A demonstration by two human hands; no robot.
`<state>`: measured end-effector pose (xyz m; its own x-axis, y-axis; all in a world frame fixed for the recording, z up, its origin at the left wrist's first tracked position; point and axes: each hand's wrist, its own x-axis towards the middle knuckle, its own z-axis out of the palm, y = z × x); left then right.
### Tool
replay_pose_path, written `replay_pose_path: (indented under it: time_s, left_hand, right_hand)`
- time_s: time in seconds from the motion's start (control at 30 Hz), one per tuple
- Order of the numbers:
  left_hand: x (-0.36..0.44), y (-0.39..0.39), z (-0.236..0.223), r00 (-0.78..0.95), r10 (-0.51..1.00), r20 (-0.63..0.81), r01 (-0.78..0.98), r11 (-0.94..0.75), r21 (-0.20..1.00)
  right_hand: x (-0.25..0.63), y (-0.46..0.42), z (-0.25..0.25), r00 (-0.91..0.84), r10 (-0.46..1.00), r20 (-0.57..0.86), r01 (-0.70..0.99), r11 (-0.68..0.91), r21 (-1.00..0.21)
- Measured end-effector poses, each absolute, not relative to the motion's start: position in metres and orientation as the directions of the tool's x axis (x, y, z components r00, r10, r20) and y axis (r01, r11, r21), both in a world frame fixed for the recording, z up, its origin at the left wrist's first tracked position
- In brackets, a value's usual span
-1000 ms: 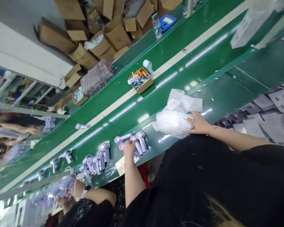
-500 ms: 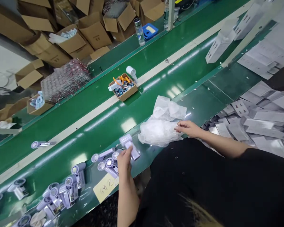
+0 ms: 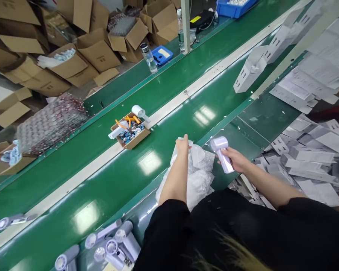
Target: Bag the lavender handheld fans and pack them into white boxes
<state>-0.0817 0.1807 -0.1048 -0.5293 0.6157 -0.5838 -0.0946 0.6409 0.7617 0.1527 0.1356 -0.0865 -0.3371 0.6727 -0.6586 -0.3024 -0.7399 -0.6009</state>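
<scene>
Fingers of R hand (image 3: pixel 236 159) grip lilac fan (image 3: pixel 220 144); L hand (image 3: pixel 183 145) at plastic bags (image 3: pixel 198 184), hold unclear.

Both arms extended, elbows bent

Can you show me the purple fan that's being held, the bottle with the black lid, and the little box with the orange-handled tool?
Pale purple handheld fan (image 3: pixel 227 164): head view, on its handle.
Black-lidded bottle (image 3: pixel 149 61): head view, on its clear side.
Small cardboard box (image 3: pixel 137 140): head view, on its front wall.
</scene>
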Motion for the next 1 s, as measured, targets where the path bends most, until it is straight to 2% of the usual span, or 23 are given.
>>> replay_pose_path:
  time_s: [0.2, 0.3, 0.37, 0.5, 0.57, 0.63, 0.7, 0.8, 0.87, 0.9, 0.97, 1.0]
  left_hand:
    - [-0.072, 0.196, -0.133, -0.611, 0.547, -0.572, 0.173, 0.797, 0.578]
    - [-0.086, 0.179, -0.125, -0.58, 0.59, -0.562, 0.24, 0.783, 0.574]
    - [-0.093, 0.159, -0.111, -0.551, 0.639, -0.538, 0.228, 0.734, 0.639]
    - [-0.096, 0.112, -0.071, -0.402, 0.801, -0.444, 0.026, 0.494, 0.869]
    - [-0.098, 0.093, -0.053, -0.349, 0.843, -0.409, -0.114, 0.395, 0.912]
    - [-0.105, 0.078, -0.039, -0.359, 0.826, -0.434, -0.296, 0.34, 0.892]
    - [-0.112, 0.064, -0.031, -0.355, 0.789, -0.502, -0.48, 0.307, 0.822]
    - [-0.116, 0.046, -0.03, -0.28, 0.797, -0.536, -0.607, 0.285, 0.742]
    - [-0.111, 0.035, -0.032, -0.313, 0.829, -0.464, -0.515, 0.263, 0.816]
    - [-0.107, 0.029, -0.033, -0.358, 0.85, -0.386, -0.387, 0.241, 0.89]
    - [-0.099, 0.019, -0.034, -0.407, 0.905, -0.128, 0.01, 0.145, 0.989]
    - [-0.096, 0.015, -0.034, -0.38, 0.925, 0.025, 0.22, 0.064, 0.973]
  right_hand:
    - [0.17, 0.14, -0.098, -0.431, 0.594, -0.679, -0.252, -0.802, -0.541]
    - [0.166, 0.151, -0.095, -0.549, 0.53, -0.646, -0.245, -0.841, -0.481]
    - [0.155, 0.161, -0.09, -0.68, 0.451, -0.578, -0.213, -0.876, -0.433]
    - [0.113, 0.176, -0.071, -0.878, 0.256, -0.404, -0.079, -0.911, -0.405]
    - [0.092, 0.177, -0.059, -0.908, 0.181, -0.377, 0.006, -0.896, -0.444]
    - [0.078, 0.175, -0.048, -0.899, 0.157, -0.409, 0.076, -0.864, -0.498]
    - [0.073, 0.168, -0.039, -0.864, 0.179, -0.471, 0.121, -0.834, -0.538]
    - [0.077, 0.148, -0.032, -0.794, 0.24, -0.559, 0.153, -0.81, -0.566]
    - [0.081, 0.131, -0.031, -0.735, 0.304, -0.606, 0.161, -0.79, -0.591]
    - [0.083, 0.122, -0.032, -0.707, 0.338, -0.621, 0.161, -0.778, -0.607]
    - [0.085, 0.107, -0.031, -0.673, 0.393, -0.627, 0.155, -0.754, -0.638]
    - [0.086, 0.101, -0.029, -0.666, 0.414, -0.621, 0.144, -0.745, -0.651]
